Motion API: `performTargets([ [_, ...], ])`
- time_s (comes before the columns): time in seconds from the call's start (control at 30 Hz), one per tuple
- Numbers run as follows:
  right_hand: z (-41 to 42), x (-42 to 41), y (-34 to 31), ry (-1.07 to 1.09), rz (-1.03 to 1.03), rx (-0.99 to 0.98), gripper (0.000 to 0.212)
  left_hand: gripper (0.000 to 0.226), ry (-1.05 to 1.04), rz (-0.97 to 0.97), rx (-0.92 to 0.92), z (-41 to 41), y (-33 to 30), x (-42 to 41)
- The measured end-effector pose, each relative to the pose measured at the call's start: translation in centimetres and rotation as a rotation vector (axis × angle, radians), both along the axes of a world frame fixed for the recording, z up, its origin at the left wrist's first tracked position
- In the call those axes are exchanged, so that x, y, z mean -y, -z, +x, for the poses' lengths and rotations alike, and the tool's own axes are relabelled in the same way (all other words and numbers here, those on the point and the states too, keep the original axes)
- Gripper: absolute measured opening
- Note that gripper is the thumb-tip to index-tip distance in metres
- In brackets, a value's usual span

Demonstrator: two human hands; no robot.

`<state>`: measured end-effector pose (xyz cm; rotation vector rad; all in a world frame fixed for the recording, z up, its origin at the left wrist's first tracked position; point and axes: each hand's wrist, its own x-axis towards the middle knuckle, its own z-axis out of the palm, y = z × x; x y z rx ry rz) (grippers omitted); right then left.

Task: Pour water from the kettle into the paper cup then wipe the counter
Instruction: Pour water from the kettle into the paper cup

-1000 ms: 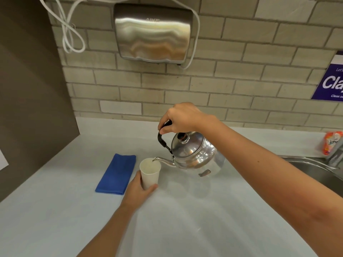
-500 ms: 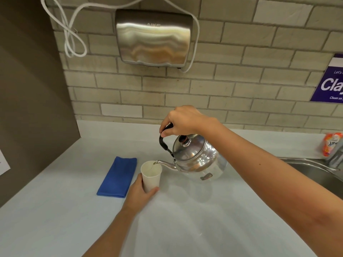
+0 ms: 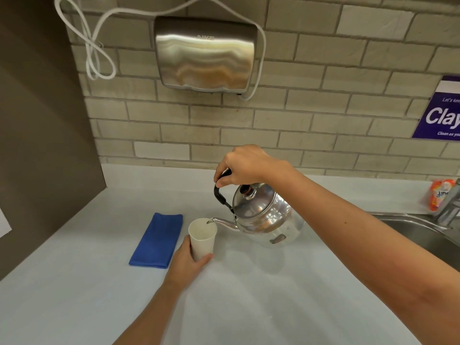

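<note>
We hold the kettle (image 3: 263, 215) tipped toward our left, lifted off the bench (image 3: 249, 295), so that its thin spout (image 3: 221, 221) reaches over the rim of the cup (image 3: 202, 239) and its tip sits just above the opening. Our right hand (image 3: 245, 165) wraps the black handle (image 3: 220, 192) from above, fingers closed around it; gripping high like this lets the kettle's weight hang below and swing into the tilt. The lid stays seated at this angle. Whether water is running at this instant we cannot tell, and the level inside the cup is not clear, though the pose suggests the pour is under way. The cup stands upright on the bench, and our left hand (image 3: 186, 260) curls around its lower wall from the near side, fingers closed on it; we judge this is to steady so light a paper thing against being nudged by the spout. Just to the left of the cup, not touching it, lies the folded blue cloth (image 3: 158, 240), kept near for the wiping that comes after. Further out, the sink (image 3: 418, 232) lies at the right edge with a tap (image 3: 448, 207) and an orange packet (image 3: 439, 194) behind it. On the tiled wall (image 3: 323, 83) above hangs a steel dryer (image 3: 204, 53) with a looped white cord (image 3: 92, 51), and a purple sign (image 3: 443, 110) is at the far right.
</note>
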<state>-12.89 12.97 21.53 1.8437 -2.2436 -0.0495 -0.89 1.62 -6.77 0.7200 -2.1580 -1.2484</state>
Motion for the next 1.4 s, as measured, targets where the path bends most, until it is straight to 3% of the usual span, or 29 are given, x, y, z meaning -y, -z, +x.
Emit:
performTargets([
  [1.4,0.75,0.75,-0.46,-0.022,0.035,-0.053,0.021,0.073,0.009,0.025,-0.046,0.12,-0.14,0.03],
])
